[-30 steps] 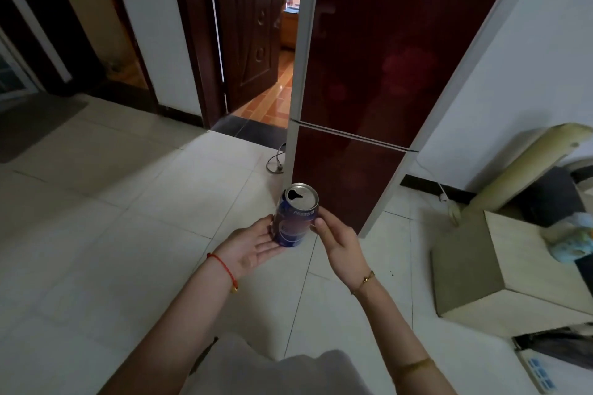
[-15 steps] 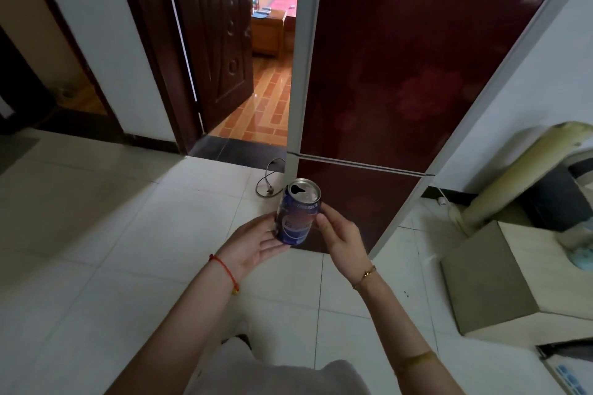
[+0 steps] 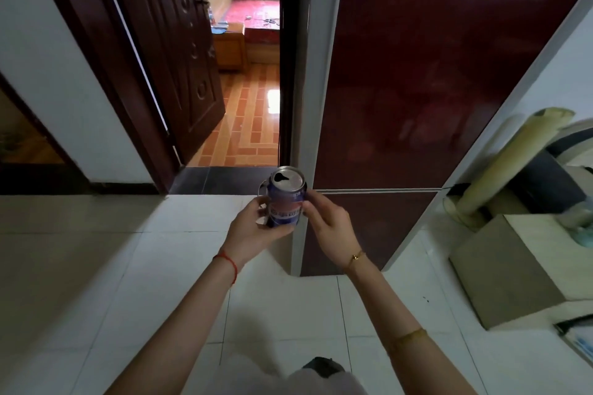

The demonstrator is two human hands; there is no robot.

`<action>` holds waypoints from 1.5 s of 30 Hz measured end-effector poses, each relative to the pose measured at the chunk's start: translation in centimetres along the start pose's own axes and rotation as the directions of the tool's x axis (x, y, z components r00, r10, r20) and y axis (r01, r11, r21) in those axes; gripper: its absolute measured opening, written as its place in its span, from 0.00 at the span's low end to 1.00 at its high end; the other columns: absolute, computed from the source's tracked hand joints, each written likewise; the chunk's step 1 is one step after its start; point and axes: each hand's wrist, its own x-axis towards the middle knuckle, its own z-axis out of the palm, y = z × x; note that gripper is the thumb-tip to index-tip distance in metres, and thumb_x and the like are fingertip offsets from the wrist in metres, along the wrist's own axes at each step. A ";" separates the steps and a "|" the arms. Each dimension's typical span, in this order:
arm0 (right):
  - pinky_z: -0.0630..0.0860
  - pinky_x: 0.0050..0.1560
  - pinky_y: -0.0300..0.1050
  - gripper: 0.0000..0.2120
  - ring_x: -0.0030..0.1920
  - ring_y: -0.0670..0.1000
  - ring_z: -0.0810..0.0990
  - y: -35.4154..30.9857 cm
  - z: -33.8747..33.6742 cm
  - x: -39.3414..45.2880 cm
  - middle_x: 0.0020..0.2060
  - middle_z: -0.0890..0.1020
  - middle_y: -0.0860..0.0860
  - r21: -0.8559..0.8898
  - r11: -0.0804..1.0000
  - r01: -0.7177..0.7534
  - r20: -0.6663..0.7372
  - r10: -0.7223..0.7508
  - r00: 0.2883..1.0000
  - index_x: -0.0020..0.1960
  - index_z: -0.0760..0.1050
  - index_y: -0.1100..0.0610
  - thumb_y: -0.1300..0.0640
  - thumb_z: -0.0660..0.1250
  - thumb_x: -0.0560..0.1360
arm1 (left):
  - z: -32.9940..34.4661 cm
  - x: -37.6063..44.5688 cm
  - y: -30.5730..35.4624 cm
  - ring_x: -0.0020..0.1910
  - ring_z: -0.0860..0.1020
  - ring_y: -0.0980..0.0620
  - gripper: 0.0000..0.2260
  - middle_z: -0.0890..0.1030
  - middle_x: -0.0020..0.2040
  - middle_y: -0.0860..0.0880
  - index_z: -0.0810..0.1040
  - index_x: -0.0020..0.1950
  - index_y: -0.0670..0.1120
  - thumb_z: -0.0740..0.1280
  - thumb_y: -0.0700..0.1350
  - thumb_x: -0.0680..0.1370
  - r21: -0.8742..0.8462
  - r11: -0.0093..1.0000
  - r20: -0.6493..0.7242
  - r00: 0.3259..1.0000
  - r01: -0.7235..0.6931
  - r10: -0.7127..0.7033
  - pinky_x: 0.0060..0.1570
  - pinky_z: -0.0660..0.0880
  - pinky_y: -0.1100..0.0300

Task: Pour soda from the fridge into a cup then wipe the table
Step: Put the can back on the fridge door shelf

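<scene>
The blue soda can (image 3: 286, 200) is being held upright in front of the person, level with the seam between the two dark red doors of the fridge (image 3: 433, 74), which are closed. Its top is already open: the drinking hole shows dark in the silver lid.

The left hand (image 3: 253, 232) is curling round the lower wall and base of the can, carrying it. The right hand (image 3: 332, 229) is touching the can's right side with its fingertips, the other fingers loosely bent, steadying more than gripping.

The can is thin aluminium, so it is likely denting under a hard squeeze, and squeezing an open can could push liquid out of the hole. If it is just out of the cold it may be damp and slippery, though no moisture is visible. How full it is cannot be told. The mid-wall, wrapped by fingers and thumb, looks the best hold, with the can kept upright while it is being carried. No cup or surface is in view.
</scene>
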 end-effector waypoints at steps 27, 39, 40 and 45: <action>0.52 0.78 0.59 0.21 0.77 0.60 0.57 -1.5 -4.4 22.5 0.72 0.70 0.57 -0.874 0.247 0.419 0.239 -0.532 0.812 0.72 0.67 0.62 0.59 0.57 0.80 | -3.5 14.8 0.0 0.53 0.82 0.58 0.25 0.84 0.54 0.53 0.78 0.59 0.47 0.80 0.50 0.66 0.108 0.978 -0.143 0.970 -0.180 0.195 0.52 0.79 0.63; 0.39 0.76 0.64 0.25 0.79 0.61 0.44 -2.1 -3.9 26.6 0.77 0.60 0.59 -0.891 -0.316 0.326 0.420 -0.303 0.856 0.75 0.62 0.63 0.52 0.55 0.81 | -3.0 16.3 0.5 0.49 0.80 0.68 0.20 0.84 0.51 0.55 0.80 0.56 0.47 0.78 0.50 0.68 0.201 0.959 -0.202 0.949 -0.202 0.242 0.44 0.74 0.76; 0.39 0.76 0.64 0.25 0.79 0.61 0.45 -2.3 -3.8 26.5 0.76 0.61 0.59 -0.891 -0.324 0.317 0.414 -0.297 0.860 0.74 0.63 0.63 0.52 0.55 0.81 | -2.9 16.3 0.6 0.49 0.80 0.66 0.20 0.84 0.51 0.55 0.80 0.57 0.47 0.78 0.51 0.68 0.207 0.957 -0.204 0.948 -0.201 0.243 0.45 0.74 0.75; 0.39 0.76 0.64 0.23 0.77 0.61 0.56 -3.2 -3.4 26.9 0.71 0.70 0.58 -0.888 -0.360 0.288 0.393 -0.267 0.880 0.72 0.68 0.62 0.52 0.56 0.81 | -2.8 16.3 0.7 0.52 0.81 0.62 0.21 0.85 0.52 0.54 0.79 0.58 0.47 0.78 0.52 0.68 0.208 0.958 -0.201 0.949 -0.199 0.241 0.49 0.75 0.70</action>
